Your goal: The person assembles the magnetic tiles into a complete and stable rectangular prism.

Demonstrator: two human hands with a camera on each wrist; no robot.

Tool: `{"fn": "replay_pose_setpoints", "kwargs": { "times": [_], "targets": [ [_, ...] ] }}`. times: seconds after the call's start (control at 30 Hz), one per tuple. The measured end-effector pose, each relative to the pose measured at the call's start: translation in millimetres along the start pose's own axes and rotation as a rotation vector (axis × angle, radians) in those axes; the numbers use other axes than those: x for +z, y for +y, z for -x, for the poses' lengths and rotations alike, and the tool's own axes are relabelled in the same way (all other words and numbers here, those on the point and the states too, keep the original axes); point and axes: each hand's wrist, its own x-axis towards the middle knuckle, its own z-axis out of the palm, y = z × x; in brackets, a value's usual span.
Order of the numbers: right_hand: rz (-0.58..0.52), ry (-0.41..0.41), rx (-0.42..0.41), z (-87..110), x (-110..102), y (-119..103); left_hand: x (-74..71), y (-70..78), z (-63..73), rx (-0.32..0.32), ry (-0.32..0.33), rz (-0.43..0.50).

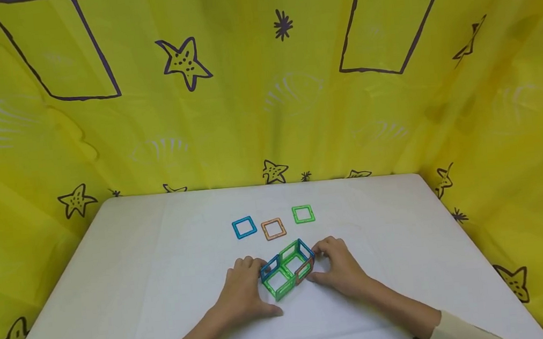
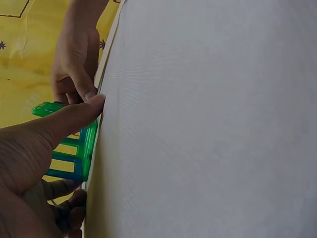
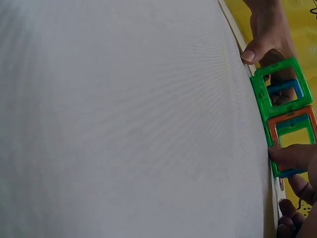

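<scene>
An open-topped frame of magnetic tiles stands on the white table. Its base is two green squares, with green, blue and orange squares upright as walls. At its left end, my left hand touches the blue wall with its fingers, while the thumb sticks out straight, apart from the front side. Around the right end, my right hand pinches the frame: fingers at the blue wall, thumb at the low corner by the orange tile. The left wrist view shows the left thumb stretched across in front of the frame.
Behind the frame, three loose square tiles lie flat: a blue tile, an orange tile and a green tile. A yellow curtain with starfish drawings hangs around the back and sides of the table.
</scene>
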Motion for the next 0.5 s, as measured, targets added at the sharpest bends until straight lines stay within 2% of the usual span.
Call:
{"fn": "replay_pose_setpoints", "kwargs": {
  "times": [0.17, 0.37, 0.5],
  "targets": [
    [0.010, -0.014, -0.046, -0.8, -4, 4, 0.1, 2.6, -2.3, -0.002, 0.020, -0.001],
    [0.002, -0.108, -0.152, -10.8, -10, 14, 0.8, -0.2, -5.6, 0.001, 0.034, 0.058],
    [0.002, -0.142, -0.199, -15.8, -11, 21, 2.8, -1.3, -9.0, 0.007, 0.036, 0.089]
  ]
}}
